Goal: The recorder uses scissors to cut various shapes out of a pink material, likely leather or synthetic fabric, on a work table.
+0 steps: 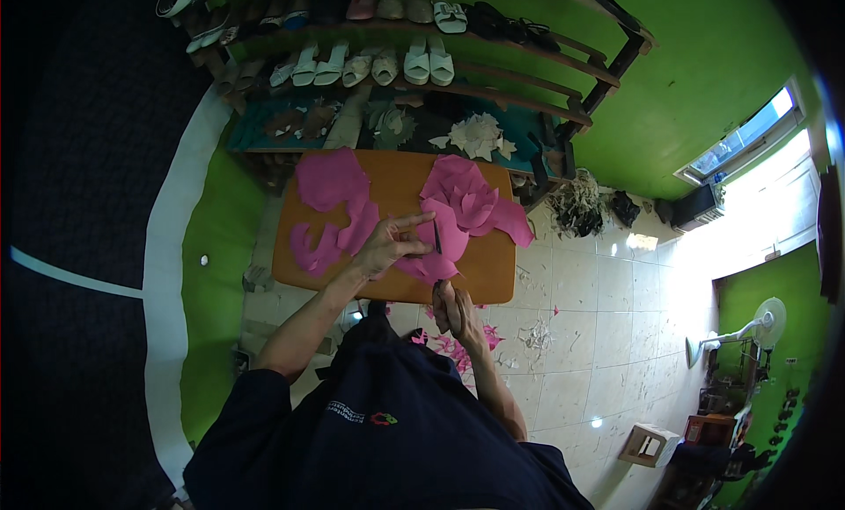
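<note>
On a small orange-brown table [387, 290] lie several cut pieces of thin pink sheet. My left hand [387, 246] holds a pink piece [451, 237] at its left side, index finger stretched along it and thumb below. My right hand [451, 308], at the table's near edge, is closed round the handles of scissors [437, 235]. Their dark blade lies across the pink piece; the handles are mostly hidden in my fingers. Beyond it sits a heap of petal-shaped pink pieces [466, 193]. Curved pink pieces [330, 180] lie to the left.
Behind the table, a shoe rack [519, 48] carries rows of shoes and sandals, with pale petal-like cutouts [478, 136] below. Pink scraps [458, 352] litter the tiled floor near me. A bundle of shredded strips [578, 202] and a white fan [767, 325] stand to the right.
</note>
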Tool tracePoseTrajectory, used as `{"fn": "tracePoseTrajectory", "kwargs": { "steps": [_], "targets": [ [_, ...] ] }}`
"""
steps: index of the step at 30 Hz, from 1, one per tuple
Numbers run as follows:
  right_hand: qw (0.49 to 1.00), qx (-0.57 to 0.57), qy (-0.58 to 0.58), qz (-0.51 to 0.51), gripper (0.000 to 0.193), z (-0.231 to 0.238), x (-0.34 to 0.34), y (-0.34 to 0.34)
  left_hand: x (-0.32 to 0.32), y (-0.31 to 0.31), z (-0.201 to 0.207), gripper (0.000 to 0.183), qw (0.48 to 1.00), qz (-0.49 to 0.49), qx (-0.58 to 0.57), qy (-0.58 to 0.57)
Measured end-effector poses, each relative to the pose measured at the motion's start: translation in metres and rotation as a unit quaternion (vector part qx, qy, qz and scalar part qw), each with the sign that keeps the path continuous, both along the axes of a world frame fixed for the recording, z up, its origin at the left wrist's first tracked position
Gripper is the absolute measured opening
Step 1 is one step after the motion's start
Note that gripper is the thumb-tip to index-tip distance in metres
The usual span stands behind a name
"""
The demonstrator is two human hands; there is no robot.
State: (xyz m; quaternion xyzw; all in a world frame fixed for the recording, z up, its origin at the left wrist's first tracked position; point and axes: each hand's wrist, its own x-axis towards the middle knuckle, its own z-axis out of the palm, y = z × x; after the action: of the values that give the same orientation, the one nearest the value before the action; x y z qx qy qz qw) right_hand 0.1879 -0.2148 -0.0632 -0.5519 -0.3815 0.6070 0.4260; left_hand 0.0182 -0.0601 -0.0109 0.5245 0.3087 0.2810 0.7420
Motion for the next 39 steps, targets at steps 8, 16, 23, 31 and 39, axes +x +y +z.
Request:
{"fn": "tracePoseTrajectory", "kwargs": {
  "steps": [8,16,23,31,39],
  "targets": [
    [0.996,-0.074,0.013,-0.045,0.054,0.024,-0.011,0.005,-0.001,-0.007,-0.007,0.064,0.998,0.041,-0.028,-0.039],
    [0.995,-0.06,0.02,-0.083,0.06,0.023,-0.022,0.007,0.006,-0.021,-0.009,0.064,0.991,0.101,-0.042,-0.071],
    [0.994,-0.064,0.026,-0.089,0.061,0.028,-0.025,0.004,0.013,-0.029,-0.009,0.056,0.973,0.205,-0.061,-0.085],
    [1.0,0.005,-0.004,-0.023,0.065,0.033,-0.021,0.0,-0.007,-0.01,-0.014,0.046,0.99,0.123,-0.025,-0.061],
    [0.999,-0.031,-0.01,-0.005,0.065,0.028,-0.021,0.001,-0.009,-0.014,-0.022,0.048,0.992,0.101,-0.028,-0.069]
  ]
}}
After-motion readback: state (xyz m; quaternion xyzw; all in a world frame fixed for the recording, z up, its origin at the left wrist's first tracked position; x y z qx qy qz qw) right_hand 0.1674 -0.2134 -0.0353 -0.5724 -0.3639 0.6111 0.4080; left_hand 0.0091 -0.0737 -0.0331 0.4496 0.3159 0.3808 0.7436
